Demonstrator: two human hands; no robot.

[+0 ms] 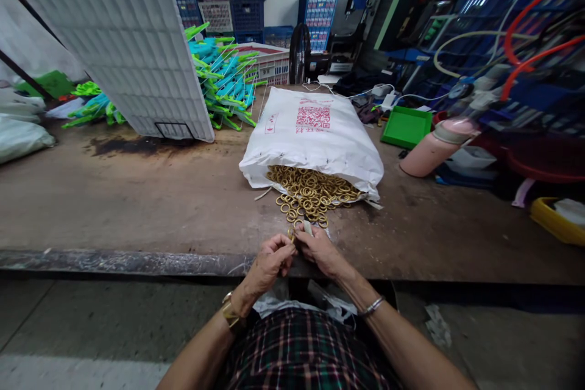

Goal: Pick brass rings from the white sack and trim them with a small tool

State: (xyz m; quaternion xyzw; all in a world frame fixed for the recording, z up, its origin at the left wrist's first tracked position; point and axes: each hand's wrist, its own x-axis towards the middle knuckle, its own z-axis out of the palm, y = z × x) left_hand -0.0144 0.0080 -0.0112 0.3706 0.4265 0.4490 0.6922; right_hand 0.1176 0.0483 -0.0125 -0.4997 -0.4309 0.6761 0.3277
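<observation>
Gold-coloured rings (311, 187) spill from the mouth of a white woven sack (315, 134) onto the table in front of me. At the near edge of the spill, my left hand (273, 261) pinches a gold ring (291, 234) between thumb and fingers. Close against it, my right hand (320, 251) is closed around a small tool with a pale handle (308, 228) and a dark tip. Its exact kind is too small to make out. The right fingertips also meet a ring beside the left hand's one.
A tall pale ribbed panel (155, 61) stands left of the sack, before a pile of green and blue plastic pieces (223, 73). On the right are a green tray (406, 126), a pink bottle (434, 149) and a yellow container (557, 222). The table's front edge (137, 261) runs just before me.
</observation>
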